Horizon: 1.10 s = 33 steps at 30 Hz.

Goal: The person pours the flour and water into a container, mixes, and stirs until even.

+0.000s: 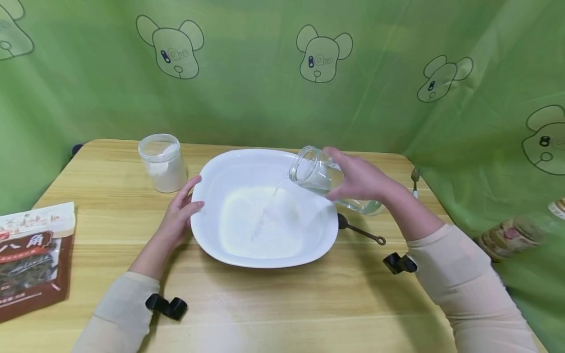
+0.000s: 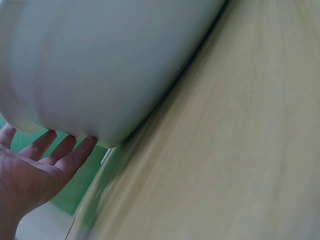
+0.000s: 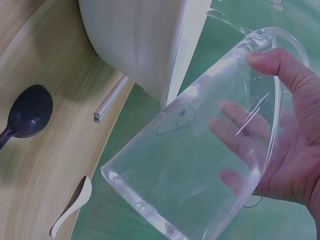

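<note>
Closest are my sleeves (image 1: 463, 274); my right hand (image 1: 359, 175) grips a jar (image 1: 312, 184), pouring water (image 1: 268, 210) into the basin (image 1: 234, 176) below. My left hand (image 1: 174, 218), fingers (image 2: 77, 156) extended, touches its rim

The head view is brightly lit; the desk (image 1: 282, 306) is marked by glare toward its front edge and shadow toward its right. The left wrist view is dimmed and softened. Highlights are caught by the clear vessel (image 3: 185, 145).
</note>
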Available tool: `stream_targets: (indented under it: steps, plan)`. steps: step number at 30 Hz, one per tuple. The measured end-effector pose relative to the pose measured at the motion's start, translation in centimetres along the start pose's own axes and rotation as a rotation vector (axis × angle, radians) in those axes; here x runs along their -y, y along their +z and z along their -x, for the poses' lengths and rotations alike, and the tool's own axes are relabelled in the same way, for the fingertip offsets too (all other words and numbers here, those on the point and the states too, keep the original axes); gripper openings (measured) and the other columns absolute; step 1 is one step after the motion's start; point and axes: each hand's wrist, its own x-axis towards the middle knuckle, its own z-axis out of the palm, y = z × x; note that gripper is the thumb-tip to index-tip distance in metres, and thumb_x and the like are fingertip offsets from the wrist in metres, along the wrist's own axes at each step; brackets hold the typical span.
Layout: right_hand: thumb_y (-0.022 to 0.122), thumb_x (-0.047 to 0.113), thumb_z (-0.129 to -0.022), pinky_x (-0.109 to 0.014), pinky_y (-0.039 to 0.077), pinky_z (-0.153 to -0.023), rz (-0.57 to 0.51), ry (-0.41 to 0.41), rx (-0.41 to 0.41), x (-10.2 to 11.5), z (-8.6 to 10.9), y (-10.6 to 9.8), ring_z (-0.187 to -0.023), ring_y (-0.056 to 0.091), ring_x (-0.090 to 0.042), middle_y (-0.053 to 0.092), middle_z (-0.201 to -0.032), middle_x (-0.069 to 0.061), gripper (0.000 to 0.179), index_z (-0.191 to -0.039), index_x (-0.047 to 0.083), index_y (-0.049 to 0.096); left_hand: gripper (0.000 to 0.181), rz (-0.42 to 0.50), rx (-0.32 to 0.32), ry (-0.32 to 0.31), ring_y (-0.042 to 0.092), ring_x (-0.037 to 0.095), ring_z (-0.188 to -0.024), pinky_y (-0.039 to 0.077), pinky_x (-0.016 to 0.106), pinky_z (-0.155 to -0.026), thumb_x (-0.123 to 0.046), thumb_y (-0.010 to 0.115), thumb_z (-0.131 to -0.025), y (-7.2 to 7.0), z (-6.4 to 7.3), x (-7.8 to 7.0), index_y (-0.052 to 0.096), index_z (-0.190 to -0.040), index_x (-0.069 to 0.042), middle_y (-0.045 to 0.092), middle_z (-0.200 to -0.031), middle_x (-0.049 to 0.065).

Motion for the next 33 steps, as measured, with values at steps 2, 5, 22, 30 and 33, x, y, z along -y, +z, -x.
stream_targets:
  steps: [2,5,22,30,33]
  plan:
    - [0.075,0.017,-0.059,-0.044,0.044,-0.08,0.001,-0.002,0.002,0.03,0.0,-0.03,-0.099,0.048,-0.031,0.032,-0.131,-0.02,0.098,-0.137,0.006,0.016,0.058,0.001,0.001,0.001,0.05,0.02,-0.097,0.05,0.033,-0.07,0.0,0.043,-0.082,0.0,0.02,-0.02,0.027,-0.136,-0.016,0.029,-0.131,0.02]
    - [0.075,0.016,-0.059,-0.045,0.043,-0.08,0.0,-0.004,0.002,0.07,-0.01,-0.02,-0.1,0.047,-0.032,0.033,-0.13,-0.021,0.098,-0.137,0.006,0.016,0.058,0.003,0.004,0.002,0.051,0.019,-0.096,0.05,0.033,-0.07,0.0,0.043,-0.082,0.0,0.02,-0.02,0.027,-0.136,-0.016,0.029,-0.131,0.019]
    - [0.075,0.016,-0.059,-0.047,0.04,-0.085,0.009,0.008,0.016,0.11,0.06,-0.15,-0.106,0.043,-0.035,0.031,-0.132,-0.02,0.098,-0.137,0.007,0.016,0.058,-0.01,0.001,-0.004,0.05,0.017,-0.096,0.05,0.032,-0.071,-0.001,0.043,-0.082,0.06,0.06,-0.07,0.027,-0.136,-0.017,0.029,-0.131,0.018]
    - [0.075,0.017,-0.059,-0.046,0.042,-0.081,0.016,0.013,0.017,0.18,0.16,-0.28,-0.104,0.044,-0.035,0.036,-0.128,-0.021,0.097,-0.137,0.008,0.018,0.058,-0.009,-0.001,0.0,0.049,0.021,-0.098,0.05,0.033,-0.071,-0.001,0.043,-0.082,0.06,0.07,-0.03,0.027,-0.135,-0.017,0.03,-0.131,0.019]
    - [0.075,0.016,-0.059,-0.046,0.043,-0.08,0.014,0.015,0.018,0.17,0.19,-0.32,-0.103,0.045,-0.035,0.037,-0.128,-0.021,0.097,-0.137,0.009,0.018,0.058,-0.012,-0.001,0.003,0.049,0.022,-0.099,0.05,0.033,-0.071,-0.001,0.043,-0.082,0.05,0.06,-0.01,0.027,-0.135,-0.017,0.03,-0.131,0.019]
